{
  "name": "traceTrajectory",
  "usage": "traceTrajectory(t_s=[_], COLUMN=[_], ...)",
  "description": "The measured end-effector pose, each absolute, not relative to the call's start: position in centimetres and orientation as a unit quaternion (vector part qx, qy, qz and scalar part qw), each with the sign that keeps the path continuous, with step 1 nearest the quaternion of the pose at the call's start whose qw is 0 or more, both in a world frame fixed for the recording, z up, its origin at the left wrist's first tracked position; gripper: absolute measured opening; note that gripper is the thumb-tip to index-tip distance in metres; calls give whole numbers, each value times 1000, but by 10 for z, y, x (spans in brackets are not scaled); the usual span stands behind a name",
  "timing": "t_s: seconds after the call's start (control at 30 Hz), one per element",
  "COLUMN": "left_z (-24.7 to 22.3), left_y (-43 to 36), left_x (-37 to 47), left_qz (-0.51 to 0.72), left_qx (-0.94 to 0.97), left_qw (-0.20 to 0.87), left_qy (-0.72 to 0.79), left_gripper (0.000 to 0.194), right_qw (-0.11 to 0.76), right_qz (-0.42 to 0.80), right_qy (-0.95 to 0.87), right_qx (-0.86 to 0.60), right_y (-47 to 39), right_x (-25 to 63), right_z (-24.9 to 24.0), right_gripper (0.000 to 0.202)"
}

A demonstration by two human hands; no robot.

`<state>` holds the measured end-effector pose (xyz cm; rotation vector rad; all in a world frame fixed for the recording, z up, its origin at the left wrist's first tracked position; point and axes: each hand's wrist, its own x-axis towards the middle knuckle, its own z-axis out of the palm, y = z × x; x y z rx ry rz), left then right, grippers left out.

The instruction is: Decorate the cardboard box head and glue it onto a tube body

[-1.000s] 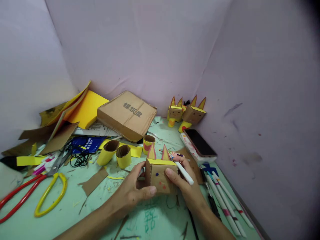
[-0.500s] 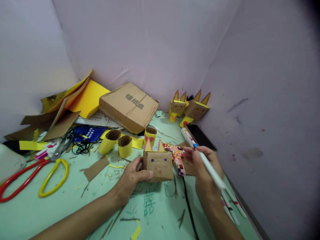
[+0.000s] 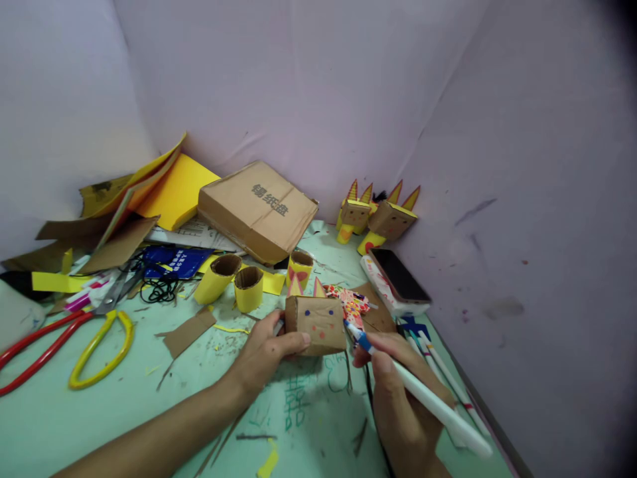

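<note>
My left hand (image 3: 271,348) grips the left side of a small cardboard box (image 3: 318,326), its thumb across the lower front. The box has two blue dots, reddish marks and two pink-edged pointed ears on top. In my right hand (image 3: 401,392) is a white marker (image 3: 432,401) with a blue collar; its tip points at the box's right edge, and whether they touch I cannot tell. Behind the box lies a patterned pink and red object (image 3: 351,302). Yellow-covered tubes (image 3: 249,290) stand behind and to the left.
Large red-and-yellow-handled scissors (image 3: 102,355) lie left. A cardboard carton (image 3: 259,212) and folded yellow sheets (image 3: 174,192) are at the back. Two eared figures (image 3: 391,219) stand back right, near a phone (image 3: 401,275). Several markers (image 3: 450,372) lie at the right edge.
My right hand has moved down and nearer, and the marker tip has come down from above the patterned object to beside the box. My left hand still holds the box, which has shifted slightly.
</note>
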<state>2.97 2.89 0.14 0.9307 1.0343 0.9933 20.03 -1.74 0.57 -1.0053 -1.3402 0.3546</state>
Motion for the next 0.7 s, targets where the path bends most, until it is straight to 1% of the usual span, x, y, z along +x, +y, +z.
traceTrajectory(t_s=[0.1, 0.23, 0.3, 0.37, 0.43, 0.5, 0.6, 0.7], left_z=[1, -1, 0, 1, 2, 2, 1, 1], left_y=[29, 28, 28, 27, 28, 28, 28, 27], left_x=[29, 27, 26, 27, 27, 28, 28, 28], left_qz=[437, 437, 444, 444, 438, 433, 434, 438], left_qx=[416, 417, 424, 435, 440, 439, 437, 443], left_qw=[654, 652, 651, 652, 654, 655, 658, 656], left_qy=[456, 459, 446, 435, 432, 436, 433, 426], left_gripper=[53, 56, 56, 55, 55, 57, 58, 54], right_qw=[665, 691, 703, 701, 694, 684, 677, 667], right_qz=[134, 228, 269, 274, 249, 216, 154, 100], right_qy=[-570, -499, -472, -467, -466, -471, -497, -541], right_qx=[-463, -471, -458, -464, -490, -513, -521, -502], right_y=[-13, -1, 4, 7, 8, 7, 7, 9], right_x=[204, 208, 209, 208, 205, 202, 198, 198], right_z=[6, -1, -4, -5, -6, -5, -4, -4], right_gripper=[11, 4, 15, 24, 28, 28, 23, 17])
